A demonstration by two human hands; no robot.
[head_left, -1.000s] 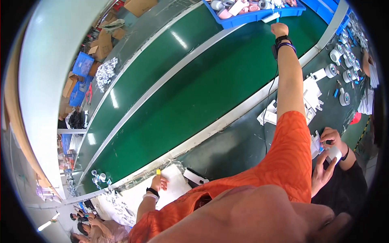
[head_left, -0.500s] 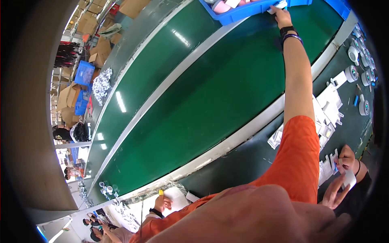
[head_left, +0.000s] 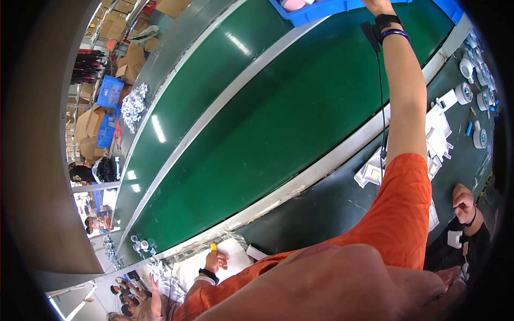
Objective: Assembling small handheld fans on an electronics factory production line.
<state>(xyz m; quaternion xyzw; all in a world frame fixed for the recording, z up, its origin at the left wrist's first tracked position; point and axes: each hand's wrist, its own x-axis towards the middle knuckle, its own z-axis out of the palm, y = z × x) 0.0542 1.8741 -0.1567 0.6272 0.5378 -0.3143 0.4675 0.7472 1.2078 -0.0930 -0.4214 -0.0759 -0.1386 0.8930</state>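
My right arm reaches across the green conveyor belt (head_left: pixel 278 128). At the top edge, by the blue bin (head_left: pixel 316 15), my right hand (head_left: pixel 378 5) is mostly cut off. Its fingers lie out of view, so what it holds is hidden. A flat black piece (head_left: pixel 369 36) hangs beside that wrist on a thin black cable. Below the belt, my left hand (head_left: pixel 217 262) is closed, fingers curled, with a small yellow thing (head_left: pixel 213 246) at its fingers. Under it lies a white sheet-like surface (head_left: pixel 235 255). Pink and white pieces (head_left: pixel 293 4) show inside the bin.
Several white plastic parts (head_left: pixel 438 134) are heaped on the dark bench right of my arm. Round white devices (head_left: pixel 480 136) stand farther right. A co-worker's hand (head_left: pixel 463 202) is at the lower right, near a small white block (head_left: pixel 455 239). Small items (head_left: pixel 142 245) sit at the belt's left end.
My right hand has moved up, partly out of view; the white piece at its fingers no longer shows. My left hand has shifted slightly up with the yellow thing. The co-worker's hands have separated.
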